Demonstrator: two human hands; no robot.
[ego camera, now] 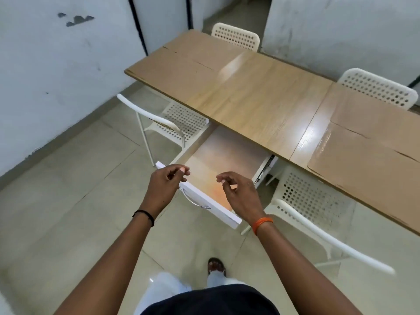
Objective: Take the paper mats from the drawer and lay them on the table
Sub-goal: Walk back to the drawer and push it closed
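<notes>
1. Head view: the white drawer (pixel 211 201) is pulled out under the tabletop (pixel 261 105), in the middle of the frame.
2. Inside the drawer only a pale, orange-tinted bottom shows; whether a mat is left there is hard to tell.
3. Brown paper mats already lie on the tabletop: one at the upper middle (pixel 181 64) and one at the right (pixel 368 151).
4. The left hand (pixel 164 185) is over the drawer's front edge, fingers loosely curled, its grip holding nothing.
5. The right hand (pixel 241 192) hangs over the drawer, fingers loose, its grip holding nothing too.
6. The task looks mostly done; maybe only shutting the drawer is left.
</notes>
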